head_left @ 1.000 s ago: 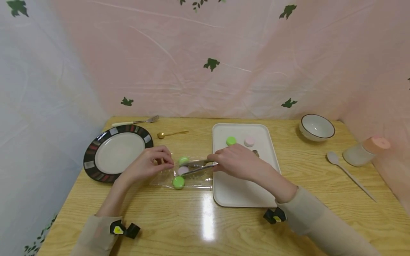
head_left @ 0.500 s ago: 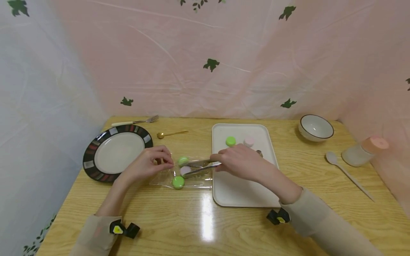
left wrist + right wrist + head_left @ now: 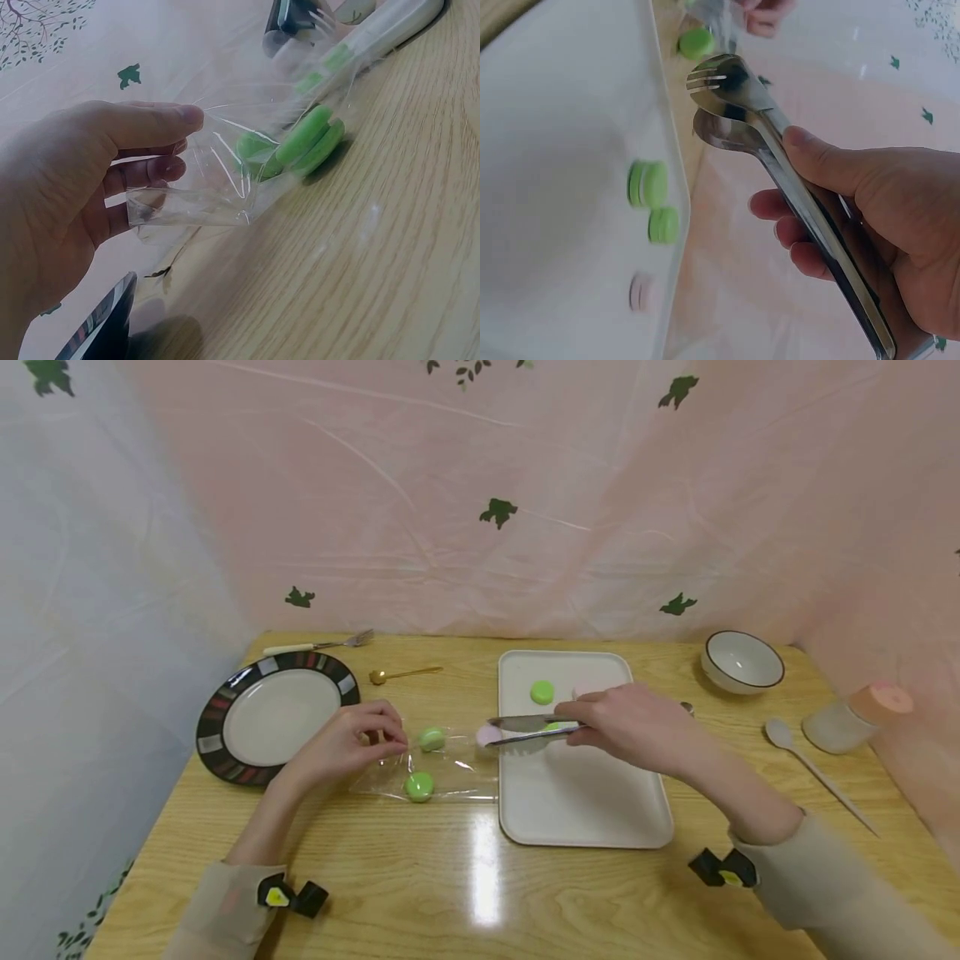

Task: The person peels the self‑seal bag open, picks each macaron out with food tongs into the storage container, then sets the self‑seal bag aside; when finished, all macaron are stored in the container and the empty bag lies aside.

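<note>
My left hand [image 3: 352,739] pinches the edge of a clear plastic bag [image 3: 217,202] lying on the table. Two green macarons [image 3: 420,787] are in the bag. My right hand [image 3: 633,727] grips metal tongs [image 3: 802,202] above the white tray [image 3: 585,818], thumb on one side and fingers on the other. A pale pink macaron [image 3: 487,737] appears at the tongs' tips, by the bag's right end and the tray's left edge. Whether the tongs hold it cannot be made out. On the tray are green macarons [image 3: 647,184] and another pink macaron [image 3: 641,292].
A dark-rimmed plate [image 3: 281,718] stands at left, with a fork [image 3: 315,646] and small gold spoon [image 3: 405,673] behind. At right are a white bowl [image 3: 742,662], a long pale spoon [image 3: 817,772] and a pink-lidded jar [image 3: 847,722].
My right hand and the tongs have moved right, out of the bag and over the tray. The pale macaron has shifted right with the tips. The left hand stays put.
</note>
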The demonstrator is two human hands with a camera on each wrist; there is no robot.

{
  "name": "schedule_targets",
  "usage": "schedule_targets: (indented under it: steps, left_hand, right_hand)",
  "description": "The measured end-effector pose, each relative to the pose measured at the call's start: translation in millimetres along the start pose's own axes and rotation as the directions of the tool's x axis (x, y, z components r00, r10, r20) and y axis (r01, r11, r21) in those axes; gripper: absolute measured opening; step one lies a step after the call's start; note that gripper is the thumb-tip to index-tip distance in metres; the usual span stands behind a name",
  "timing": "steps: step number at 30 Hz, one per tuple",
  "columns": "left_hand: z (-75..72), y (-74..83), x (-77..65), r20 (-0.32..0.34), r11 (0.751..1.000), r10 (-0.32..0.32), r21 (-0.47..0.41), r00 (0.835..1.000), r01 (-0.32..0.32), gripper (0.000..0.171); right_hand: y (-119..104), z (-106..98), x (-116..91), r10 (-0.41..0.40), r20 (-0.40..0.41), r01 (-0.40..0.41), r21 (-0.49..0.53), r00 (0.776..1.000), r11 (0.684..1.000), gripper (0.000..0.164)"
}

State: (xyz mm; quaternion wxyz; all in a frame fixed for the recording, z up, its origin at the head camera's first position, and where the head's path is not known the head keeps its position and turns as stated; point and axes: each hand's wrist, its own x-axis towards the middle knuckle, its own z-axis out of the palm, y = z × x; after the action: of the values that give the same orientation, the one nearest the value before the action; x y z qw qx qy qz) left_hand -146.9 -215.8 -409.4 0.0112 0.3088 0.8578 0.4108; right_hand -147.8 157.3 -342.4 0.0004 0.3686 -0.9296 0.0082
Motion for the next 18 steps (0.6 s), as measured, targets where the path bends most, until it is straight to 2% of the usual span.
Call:
schedule_targets:
  steps: [3, 10, 18]
  left_hand:
    - [0.4, 0.7, 0.0, -0.002, 1.000, 0.008, 0.008, 1.000, -0.008, 0.005]
    - [0.2, 0.7, -0.9, 0.000, 1.000, 0.010, 0.014, 1.000, -0.010, 0.005]
    - [1.9, -1.7, -0.2, -0.001, 1.000, 0.018, 0.013, 1.000, -0.018, 0.007]
  right_hand:
    - [15.1, -4.5, -16.3, 0.040, -0.007, -0.040, 0.013, 0.999, 0.999, 0.028]
    - [46.3, -12.8, -54.3, 0.129, -0.032, -0.130, -0.029, 0.991, 0.991, 0.024]
    - [69.2, -6.8, -85.0, 0.180, -0.030, -0.182, -0.057, 0.983, 0.982, 0.021]
